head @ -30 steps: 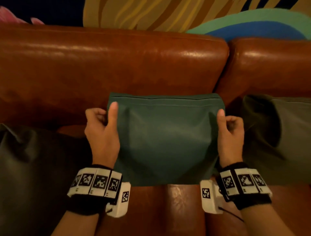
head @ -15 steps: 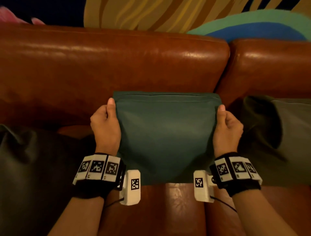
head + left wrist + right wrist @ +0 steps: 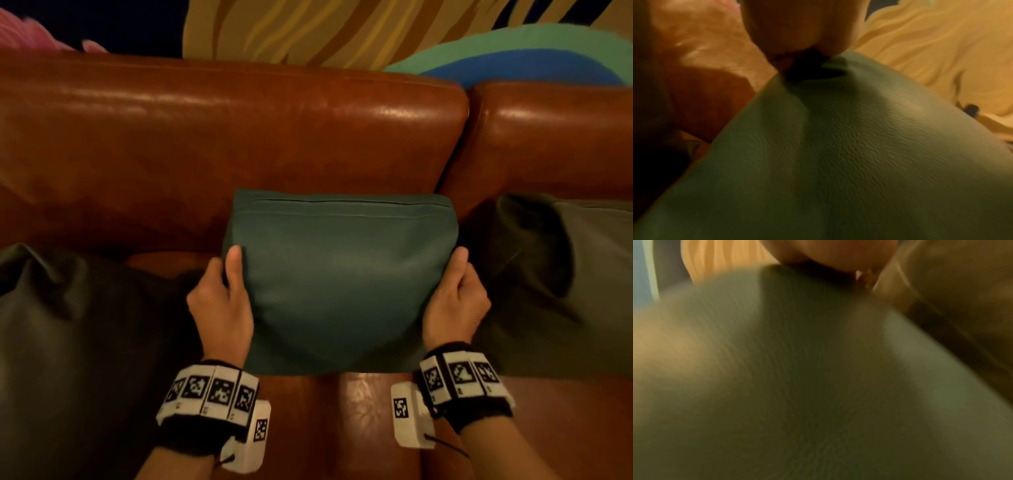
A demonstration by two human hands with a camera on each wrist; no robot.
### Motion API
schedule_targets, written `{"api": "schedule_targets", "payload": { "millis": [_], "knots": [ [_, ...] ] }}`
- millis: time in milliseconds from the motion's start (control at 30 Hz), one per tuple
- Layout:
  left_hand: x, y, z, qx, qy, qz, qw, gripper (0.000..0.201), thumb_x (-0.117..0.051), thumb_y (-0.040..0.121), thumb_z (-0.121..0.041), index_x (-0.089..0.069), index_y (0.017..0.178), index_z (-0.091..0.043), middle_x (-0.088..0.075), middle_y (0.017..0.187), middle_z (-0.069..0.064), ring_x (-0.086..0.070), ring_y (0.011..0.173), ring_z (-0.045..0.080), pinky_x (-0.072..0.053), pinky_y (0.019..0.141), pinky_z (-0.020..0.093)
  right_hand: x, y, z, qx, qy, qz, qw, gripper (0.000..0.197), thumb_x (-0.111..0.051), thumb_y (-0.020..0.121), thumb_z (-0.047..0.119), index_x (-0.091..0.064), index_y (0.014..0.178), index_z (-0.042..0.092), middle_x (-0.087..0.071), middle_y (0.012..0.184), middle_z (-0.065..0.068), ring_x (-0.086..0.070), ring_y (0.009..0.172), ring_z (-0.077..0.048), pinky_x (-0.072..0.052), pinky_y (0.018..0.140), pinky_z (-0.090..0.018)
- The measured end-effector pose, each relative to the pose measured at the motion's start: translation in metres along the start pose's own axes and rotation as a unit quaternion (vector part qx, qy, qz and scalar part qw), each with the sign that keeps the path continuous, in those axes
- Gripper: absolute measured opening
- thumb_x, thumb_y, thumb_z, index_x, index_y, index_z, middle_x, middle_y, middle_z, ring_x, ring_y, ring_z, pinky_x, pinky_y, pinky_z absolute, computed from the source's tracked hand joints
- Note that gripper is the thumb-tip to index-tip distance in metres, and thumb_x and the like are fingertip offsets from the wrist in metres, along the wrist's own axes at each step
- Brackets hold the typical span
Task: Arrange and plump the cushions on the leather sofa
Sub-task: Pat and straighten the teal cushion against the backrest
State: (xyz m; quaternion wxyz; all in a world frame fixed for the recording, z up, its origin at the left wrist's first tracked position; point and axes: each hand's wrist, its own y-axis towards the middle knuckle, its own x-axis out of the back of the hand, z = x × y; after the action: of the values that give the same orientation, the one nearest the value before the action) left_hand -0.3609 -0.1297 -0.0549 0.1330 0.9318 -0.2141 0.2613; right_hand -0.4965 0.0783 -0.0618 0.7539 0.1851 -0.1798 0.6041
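Note:
A teal green cushion (image 3: 339, 277) stands upright on the brown leather sofa (image 3: 222, 144), leaning against its backrest. My left hand (image 3: 222, 294) grips the cushion's left edge, thumb on the front face and fingers behind. My right hand (image 3: 454, 298) grips its right edge the same way. The left wrist view shows the grained green cover (image 3: 849, 154) pinched under my thumb (image 3: 803, 27). In the blurred right wrist view the cushion (image 3: 797, 378) fills the frame below my thumb (image 3: 834, 254).
A dark cushion (image 3: 68, 342) lies on the seat at the left. An olive-grey cushion (image 3: 565, 284) leans at the right, close beside the teal one. Behind the backrest hangs a wall painted with yellow, green and blue shapes (image 3: 376, 31).
Both hands slid down the cushion's sides from near the top corners to lower on the edges. They have tightened from a loose touch into a firm grip, squeezing the sides in.

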Motion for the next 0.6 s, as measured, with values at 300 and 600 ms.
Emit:
{"api": "schedule_targets", "payload": {
  "millis": [300, 600],
  "knots": [
    [-0.009, 0.0, 0.013, 0.058, -0.083, -0.015, 0.995, 0.047, -0.041, 0.103, -0.033, -0.045, 0.058, -0.025, -0.044, 0.056, -0.01, -0.043, 0.049, -0.002, -0.034, 0.054, 0.016, -0.002, 0.011, -0.005, -0.061, 0.068, -0.042, 0.995, 0.057, -0.041, 0.105, 0.036, -0.036, 0.053, 0.013, -0.037, 0.052, -0.002, -0.039, 0.042, -0.004, -0.029, 0.049, -0.018],
    [-0.015, -0.01, -0.037, -0.349, 0.12, -0.018, 0.929, 0.042, -0.027, 0.106, -0.025, -0.045, 0.138, -0.004, -0.053, 0.139, 0.012, -0.041, 0.131, 0.025, -0.026, 0.11, 0.039, -0.023, -0.044, 0.043, 0.412, -0.077, 0.113, 0.901, 0.042, -0.034, 0.102, 0.021, -0.045, 0.14, 0.008, -0.052, 0.14, -0.005, -0.041, 0.135, -0.019, -0.021, 0.115, -0.034]
  ]
}}
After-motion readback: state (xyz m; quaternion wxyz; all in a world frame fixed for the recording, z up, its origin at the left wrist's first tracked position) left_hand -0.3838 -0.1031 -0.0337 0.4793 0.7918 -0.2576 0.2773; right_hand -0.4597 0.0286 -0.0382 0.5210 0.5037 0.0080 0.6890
